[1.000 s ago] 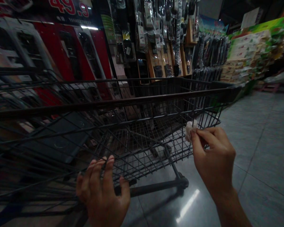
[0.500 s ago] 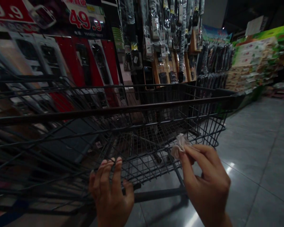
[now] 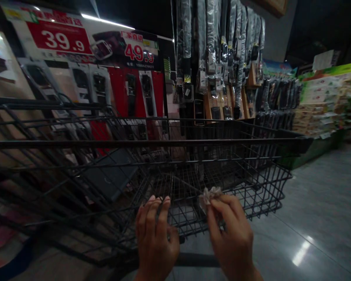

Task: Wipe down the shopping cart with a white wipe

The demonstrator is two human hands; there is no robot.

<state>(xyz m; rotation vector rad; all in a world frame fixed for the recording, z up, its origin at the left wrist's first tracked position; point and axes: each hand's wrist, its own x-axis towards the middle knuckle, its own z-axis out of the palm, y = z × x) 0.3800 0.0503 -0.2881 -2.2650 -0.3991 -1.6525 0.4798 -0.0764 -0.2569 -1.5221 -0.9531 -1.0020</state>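
Note:
A dark wire shopping cart (image 3: 175, 143) stretches across the view. My left hand (image 3: 156, 234) is at its near side, its slightly bent fingertips against or just before the wires; nothing shows in it. To the right, my right hand (image 3: 231, 230) pinches a crumpled whitish tissue (image 3: 211, 195) between thumb and fingers, in front of the cart's lower wires. A gap separates the two hands. Inside the cart, toward the left, lies a dark flat panel (image 3: 109, 173).
Beyond the cart, packaged belts (image 3: 210, 43) hang on a rack. Price signs (image 3: 60, 37) stand above a red display at the left. Light packages (image 3: 316, 97) are stacked at the right, beside the grey tiled floor (image 3: 327, 195).
The view has shifted, so the cart and displays appear lower and farther right. My right hand has come closer to my left hand, still pinching the tissue.

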